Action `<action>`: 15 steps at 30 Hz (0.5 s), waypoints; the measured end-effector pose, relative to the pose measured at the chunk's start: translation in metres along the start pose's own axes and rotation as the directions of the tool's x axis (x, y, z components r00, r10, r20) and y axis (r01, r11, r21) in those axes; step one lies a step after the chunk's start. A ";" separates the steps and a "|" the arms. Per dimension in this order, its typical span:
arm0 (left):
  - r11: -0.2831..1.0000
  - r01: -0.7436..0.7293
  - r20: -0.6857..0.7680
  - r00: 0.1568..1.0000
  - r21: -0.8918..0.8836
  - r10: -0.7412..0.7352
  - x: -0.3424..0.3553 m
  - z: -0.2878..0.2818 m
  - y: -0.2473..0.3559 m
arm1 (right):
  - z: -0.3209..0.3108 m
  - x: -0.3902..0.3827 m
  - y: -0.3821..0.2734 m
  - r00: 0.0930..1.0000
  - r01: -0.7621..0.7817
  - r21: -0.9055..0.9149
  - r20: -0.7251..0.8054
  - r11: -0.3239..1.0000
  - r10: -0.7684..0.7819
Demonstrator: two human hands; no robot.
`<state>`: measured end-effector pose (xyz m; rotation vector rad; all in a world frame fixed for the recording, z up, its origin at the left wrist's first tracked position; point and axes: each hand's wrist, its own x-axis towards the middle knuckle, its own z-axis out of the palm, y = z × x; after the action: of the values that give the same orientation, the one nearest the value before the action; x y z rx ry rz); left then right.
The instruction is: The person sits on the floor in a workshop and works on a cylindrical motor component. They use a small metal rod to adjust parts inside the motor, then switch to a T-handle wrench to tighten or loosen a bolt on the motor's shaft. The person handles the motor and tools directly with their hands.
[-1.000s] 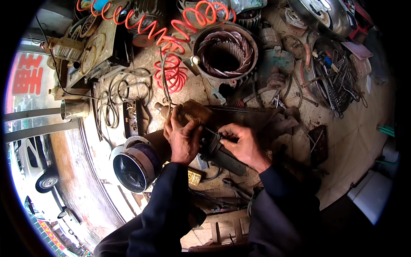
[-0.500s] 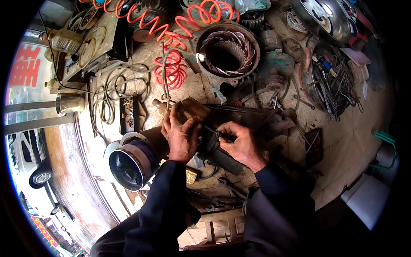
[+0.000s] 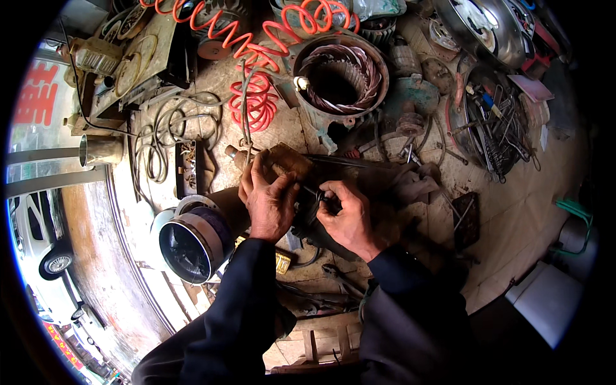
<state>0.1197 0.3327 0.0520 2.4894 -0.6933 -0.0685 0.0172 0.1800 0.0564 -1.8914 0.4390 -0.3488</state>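
Observation:
My left hand (image 3: 268,200) grips a dark, greasy machine part (image 3: 359,179) that lies across the middle of a cluttered workbench, next to a brown block (image 3: 292,160). My right hand (image 3: 346,215) is closed beside it, pinching a small thin dark piece (image 3: 313,191) between thumb and fingers, right against the left hand's fingertips. Both hands meet over the part's near end, and what lies under them is hidden. Dark sleeves cover both forearms.
A round dark-lensed lamp housing (image 3: 192,247) sits left of my left arm. Behind are a wound motor stator (image 3: 339,77), a coiled orange air hose (image 3: 256,96), loose cables (image 3: 160,135) and a basin of tools (image 3: 497,122). A car (image 3: 38,250) stands at far left.
The hands stay together on the dark part. The fingers have shifted slightly, and the view has drifted a little.

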 end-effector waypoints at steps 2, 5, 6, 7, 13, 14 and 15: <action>1.000 -0.005 -0.005 1.000 0.006 0.005 0.000 -0.002 0.001 | 0.002 -0.002 0.005 0.997 0.076 -0.018 -0.029 0.997 -0.076; 1.000 -0.003 -0.002 1.000 0.007 0.003 0.001 -0.002 0.002 | 0.002 -0.002 0.006 1.000 0.016 0.006 -0.020 1.000 -0.016; 1.000 -0.001 0.001 1.000 0.007 0.001 0.002 -0.002 0.002 | 0.001 -0.001 0.005 0.997 -0.071 0.027 0.005 0.997 0.071; 1.000 0.006 0.004 1.000 0.014 -0.006 0.001 -0.002 0.002 | 0.001 -0.001 0.005 0.987 -0.159 0.052 0.037 0.986 0.157; 0.999 0.014 0.008 1.000 0.040 -0.014 0.000 -0.002 0.004 | -0.005 0.005 0.005 0.937 0.347 -0.224 0.034 0.911 -0.349; 0.999 0.010 0.007 1.000 0.034 -0.010 0.000 -0.001 0.004 | -0.004 0.004 0.006 0.981 0.192 -0.099 0.022 0.976 -0.190; 1.000 0.006 0.005 1.000 0.028 -0.006 0.000 -0.001 0.004 | -0.004 0.001 0.007 0.999 0.026 0.028 0.030 0.999 -0.027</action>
<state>0.1181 0.3305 0.0547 2.5189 -0.6939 -0.0683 0.0160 0.1742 0.0515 -1.8749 0.3873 -0.3411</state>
